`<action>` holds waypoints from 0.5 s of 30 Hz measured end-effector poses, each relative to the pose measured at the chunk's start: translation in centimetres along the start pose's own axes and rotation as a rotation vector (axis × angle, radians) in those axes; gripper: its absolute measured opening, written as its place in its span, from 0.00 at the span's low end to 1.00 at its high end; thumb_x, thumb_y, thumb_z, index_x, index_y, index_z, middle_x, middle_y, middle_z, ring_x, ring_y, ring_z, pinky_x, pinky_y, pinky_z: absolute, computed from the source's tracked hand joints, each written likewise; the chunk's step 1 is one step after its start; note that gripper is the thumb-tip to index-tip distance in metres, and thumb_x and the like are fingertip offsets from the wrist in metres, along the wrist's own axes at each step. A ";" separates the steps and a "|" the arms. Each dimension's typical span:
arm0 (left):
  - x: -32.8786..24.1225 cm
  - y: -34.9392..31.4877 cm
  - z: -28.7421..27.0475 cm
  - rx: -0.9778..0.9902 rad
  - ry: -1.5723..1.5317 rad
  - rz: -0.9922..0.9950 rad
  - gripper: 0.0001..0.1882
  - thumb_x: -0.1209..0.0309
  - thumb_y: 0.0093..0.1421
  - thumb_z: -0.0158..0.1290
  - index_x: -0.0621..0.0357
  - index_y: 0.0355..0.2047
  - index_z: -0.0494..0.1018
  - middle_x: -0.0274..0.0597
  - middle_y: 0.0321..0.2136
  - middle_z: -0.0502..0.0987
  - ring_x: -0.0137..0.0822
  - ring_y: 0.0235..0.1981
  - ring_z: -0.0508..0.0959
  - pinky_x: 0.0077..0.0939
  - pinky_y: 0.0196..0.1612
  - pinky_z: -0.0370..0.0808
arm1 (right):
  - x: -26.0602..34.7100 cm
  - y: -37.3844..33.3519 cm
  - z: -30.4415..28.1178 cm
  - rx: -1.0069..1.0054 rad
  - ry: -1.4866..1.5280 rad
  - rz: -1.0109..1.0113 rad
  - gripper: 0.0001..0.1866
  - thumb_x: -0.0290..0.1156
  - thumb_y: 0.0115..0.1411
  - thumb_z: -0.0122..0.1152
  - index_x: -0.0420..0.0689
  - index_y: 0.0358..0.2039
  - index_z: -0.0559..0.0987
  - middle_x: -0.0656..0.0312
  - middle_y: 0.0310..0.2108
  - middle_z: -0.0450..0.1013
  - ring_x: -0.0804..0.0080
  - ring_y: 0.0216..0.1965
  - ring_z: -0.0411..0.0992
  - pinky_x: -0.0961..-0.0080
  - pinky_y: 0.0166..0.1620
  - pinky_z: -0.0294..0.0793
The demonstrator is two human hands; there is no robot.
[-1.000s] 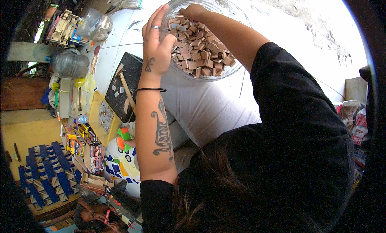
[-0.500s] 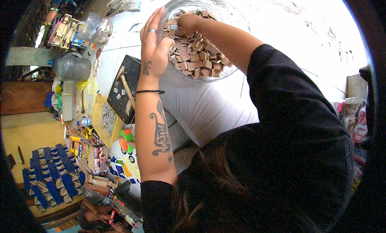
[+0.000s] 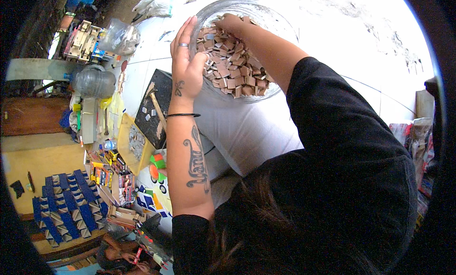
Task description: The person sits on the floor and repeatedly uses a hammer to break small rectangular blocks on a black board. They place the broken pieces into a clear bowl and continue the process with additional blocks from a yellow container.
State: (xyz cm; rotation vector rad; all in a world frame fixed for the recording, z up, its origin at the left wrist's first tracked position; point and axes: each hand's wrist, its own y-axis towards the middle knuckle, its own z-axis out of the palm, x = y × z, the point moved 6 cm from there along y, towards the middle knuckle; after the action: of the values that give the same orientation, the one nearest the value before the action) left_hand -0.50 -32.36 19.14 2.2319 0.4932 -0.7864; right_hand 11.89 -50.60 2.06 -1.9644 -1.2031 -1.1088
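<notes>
Brown pieces (image 3: 230, 68) heaped inside clear tub (image 3: 209, 14) — left hand (image 3: 187, 68) clasps tub's left rim, right hand (image 3: 231, 25) dips near far edge, grip hidden — tipping rim could spill pieces.

A hammer (image 3: 157, 107) is laid on a black slab (image 3: 164, 80), where small pale pieces (image 3: 147, 117) are scattered. Grey pieces (image 3: 137, 143) are held in a yellow tray (image 3: 147, 154) just beside it. Blue-and-tan blocks (image 3: 69, 205) are ranked in rows on a yellow surface (image 3: 43, 156). Farther up, a large clear bottle (image 3: 96, 82) is seen near a clear plastic bag (image 3: 122, 37). At lower left, a red item (image 3: 138, 256) is held by another person (image 3: 113, 249).
</notes>
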 end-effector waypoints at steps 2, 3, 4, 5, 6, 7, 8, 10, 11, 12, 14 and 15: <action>0.0 0.0 0.1 0.007 0.008 -0.014 0.35 0.76 0.46 0.45 0.53 0.60 0.61 0.44 0.59 0.60 0.42 0.61 0.56 0.35 0.64 0.49 | 0.8 0.1 0.4 -0.015 -0.118 -0.106 0.23 0.42 0.51 0.58 0.42 0.44 0.76 0.48 0.38 0.76 0.51 0.43 0.74 0.63 0.47 0.71; -0.1 0.1 0.1 0.011 0.024 0.003 0.35 0.76 0.46 0.45 0.53 0.60 0.60 0.44 0.59 0.60 0.42 0.61 0.56 0.35 0.64 0.49 | 1.4 0.0 1.4 0.089 -0.229 -0.175 0.22 0.42 0.51 0.58 0.43 0.44 0.76 0.48 0.39 0.75 0.51 0.43 0.74 0.63 0.47 0.71; -0.2 0.0 0.1 0.014 0.035 0.010 0.36 0.76 0.45 0.45 0.53 0.60 0.60 0.44 0.59 0.60 0.42 0.61 0.56 0.35 0.64 0.49 | 1.8 -0.2 2.2 0.193 -0.339 -0.247 0.22 0.43 0.51 0.58 0.45 0.44 0.77 0.49 0.40 0.75 0.51 0.43 0.73 0.63 0.47 0.72; -0.2 0.0 0.1 0.017 0.047 0.016 0.36 0.76 0.45 0.45 0.53 0.60 0.60 0.44 0.59 0.60 0.42 0.61 0.56 0.35 0.64 0.49 | 2.3 -0.4 2.5 0.157 -0.516 -0.286 0.19 0.43 0.51 0.58 0.49 0.42 0.79 0.52 0.40 0.75 0.53 0.43 0.74 0.62 0.47 0.72; -0.2 0.1 0.1 0.016 0.037 0.012 0.36 0.76 0.45 0.45 0.54 0.60 0.60 0.44 0.59 0.60 0.42 0.61 0.56 0.35 0.64 0.49 | 2.6 -0.5 2.7 0.167 -0.563 -0.290 0.19 0.44 0.50 0.58 0.49 0.42 0.79 0.52 0.40 0.76 0.53 0.43 0.74 0.62 0.46 0.72; -0.2 0.1 0.2 0.015 0.025 0.008 0.36 0.75 0.45 0.45 0.54 0.60 0.60 0.44 0.60 0.60 0.42 0.61 0.56 0.35 0.64 0.49 | 2.9 -0.7 2.8 0.158 -0.604 -0.307 0.19 0.44 0.50 0.59 0.49 0.41 0.79 0.52 0.40 0.76 0.54 0.43 0.74 0.61 0.46 0.72; -0.1 0.0 0.1 0.015 0.005 -0.006 0.36 0.75 0.45 0.45 0.54 0.60 0.60 0.44 0.60 0.60 0.42 0.61 0.56 0.35 0.64 0.49 | 3.3 -0.9 2.9 0.155 -0.644 -0.333 0.19 0.44 0.50 0.59 0.48 0.40 0.80 0.52 0.39 0.76 0.54 0.43 0.74 0.61 0.46 0.73; -0.1 0.0 0.0 0.011 0.021 0.012 0.36 0.75 0.45 0.45 0.54 0.60 0.60 0.44 0.60 0.60 0.43 0.61 0.55 0.35 0.64 0.49 | 3.8 -1.0 2.8 0.160 -0.633 -0.350 0.19 0.45 0.49 0.59 0.48 0.39 0.80 0.53 0.39 0.76 0.54 0.43 0.74 0.60 0.47 0.72; -0.1 0.0 0.0 0.008 0.018 0.009 0.36 0.75 0.45 0.45 0.54 0.60 0.60 0.44 0.60 0.60 0.43 0.61 0.55 0.35 0.64 0.49 | 4.1 -1.0 2.7 0.161 -0.632 -0.380 0.19 0.45 0.49 0.59 0.47 0.38 0.80 0.53 0.38 0.76 0.55 0.43 0.74 0.60 0.47 0.72; 0.0 0.0 -0.1 0.004 0.009 -0.005 0.36 0.75 0.46 0.44 0.54 0.60 0.60 0.44 0.60 0.60 0.43 0.61 0.55 0.35 0.64 0.49 | 4.1 -1.0 2.6 0.171 -0.657 -0.397 0.19 0.45 0.50 0.59 0.47 0.38 0.80 0.53 0.38 0.76 0.55 0.43 0.74 0.61 0.47 0.72; 0.0 0.0 -0.1 0.001 0.025 0.013 0.35 0.75 0.46 0.44 0.54 0.60 0.60 0.44 0.60 0.60 0.43 0.61 0.56 0.35 0.64 0.49 | 3.9 -0.2 1.5 0.082 -0.418 -0.287 0.18 0.45 0.50 0.59 0.46 0.36 0.80 0.53 0.36 0.77 0.58 0.39 0.76 0.61 0.42 0.74; 0.0 0.0 -0.2 -0.007 0.026 0.013 0.35 0.75 0.46 0.44 0.54 0.60 0.60 0.44 0.60 0.60 0.43 0.61 0.56 0.35 0.64 0.49 | 3.5 0.2 1.0 0.045 -0.308 -0.235 0.18 0.45 0.50 0.59 0.46 0.35 0.80 0.53 0.36 0.77 0.60 0.37 0.77 0.61 0.39 0.75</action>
State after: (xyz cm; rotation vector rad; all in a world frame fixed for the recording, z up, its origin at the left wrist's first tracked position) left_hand -0.40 -32.17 19.25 2.2396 0.4922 -0.7487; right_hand 13.28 -48.36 4.58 -2.0506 -1.6410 -0.8990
